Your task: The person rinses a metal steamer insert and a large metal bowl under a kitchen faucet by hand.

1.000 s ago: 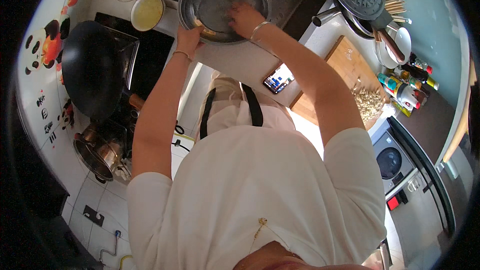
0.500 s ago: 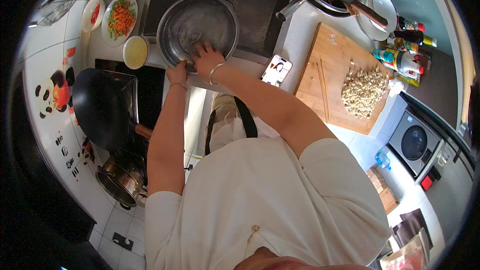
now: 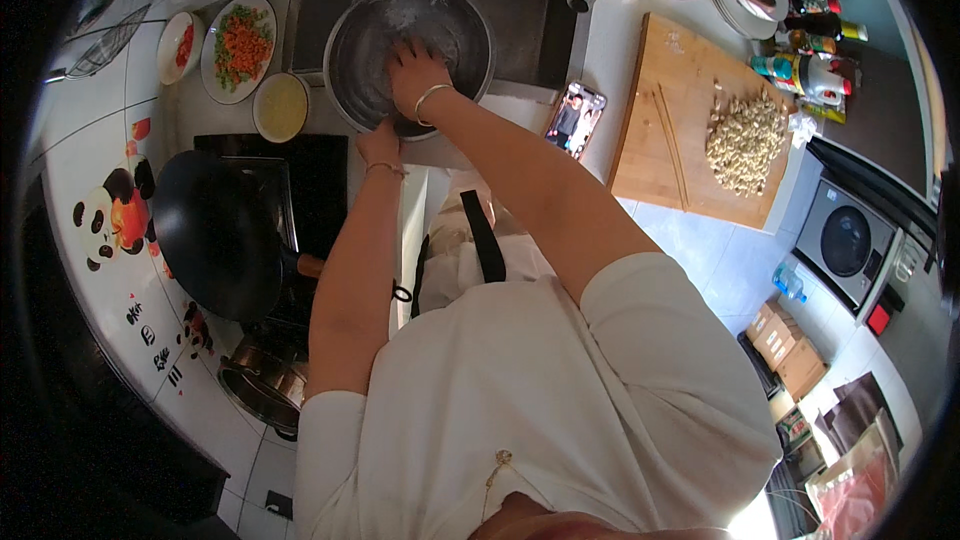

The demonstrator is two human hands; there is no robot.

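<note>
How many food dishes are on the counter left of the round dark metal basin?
3: small white bowl of red pieces, farthest left; white plate of chopped orange and green pieces, beside it; pale round bowl of yellowish contents, nearest the basin. None looks hidden.

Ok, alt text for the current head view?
The right hand is inside a round bowl at the sink, the left hand at its near edge. To the left are a wok and diced vegetables; to the right, a phone and a board with pale food pieces.
</note>
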